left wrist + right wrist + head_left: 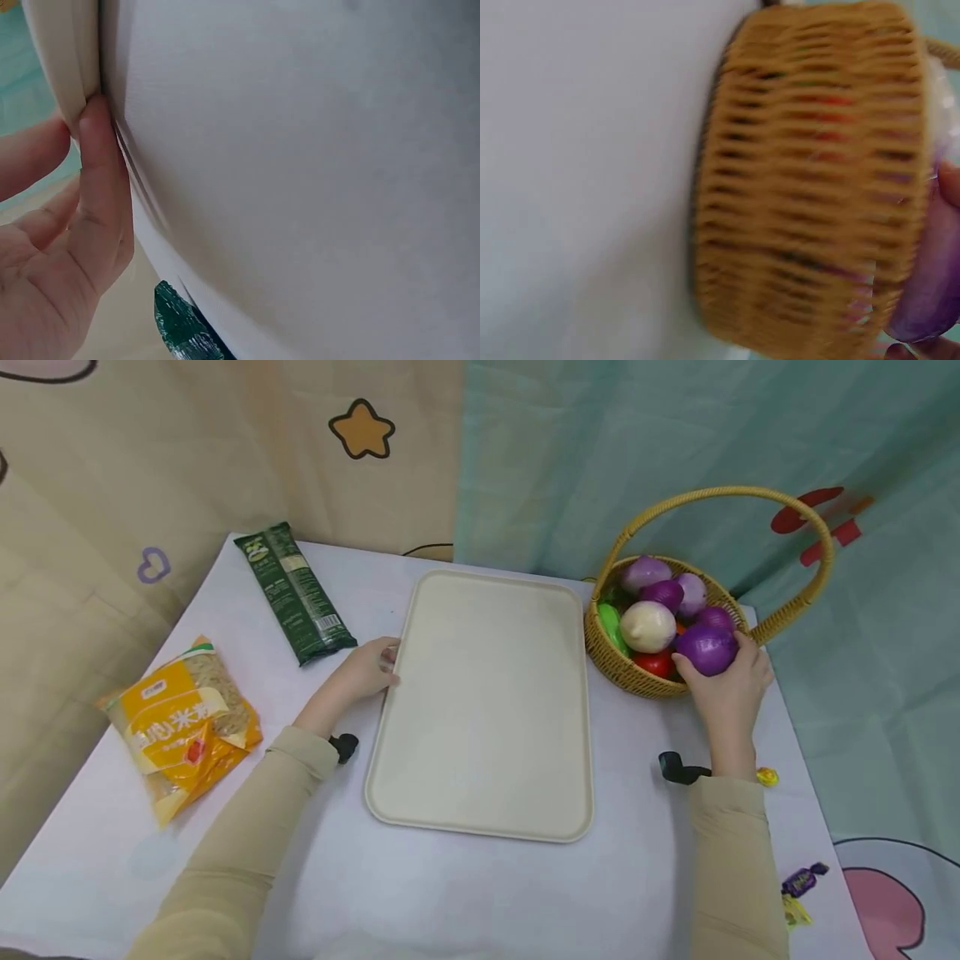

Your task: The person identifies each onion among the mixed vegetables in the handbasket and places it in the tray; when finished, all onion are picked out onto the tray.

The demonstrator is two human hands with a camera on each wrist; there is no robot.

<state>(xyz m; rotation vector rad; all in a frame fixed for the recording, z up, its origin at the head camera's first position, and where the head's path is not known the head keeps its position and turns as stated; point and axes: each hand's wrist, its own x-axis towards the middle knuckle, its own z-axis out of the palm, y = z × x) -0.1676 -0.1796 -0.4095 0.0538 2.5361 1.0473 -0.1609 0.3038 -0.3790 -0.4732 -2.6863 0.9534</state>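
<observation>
Purple and shiny, this round onion (705, 650) is sitting at the rim of a woven basket (628, 673), upper right of the frame; my right hand (726, 695) is grasping it, while my left hand (362, 670) is pinching a smooth beige tray (487, 710) mid-frame.

A white table (480, 885) carries a beige tray (487, 710), wicker basket (630, 672), green packet (296, 596), orange bag (180, 722) and wrapped candies (799, 882).

Beige sleeves (231, 847) – creased, banded cuffs (306, 750); small black device (681, 768) at each wrist – fingers (97, 187) bare.
</observation>
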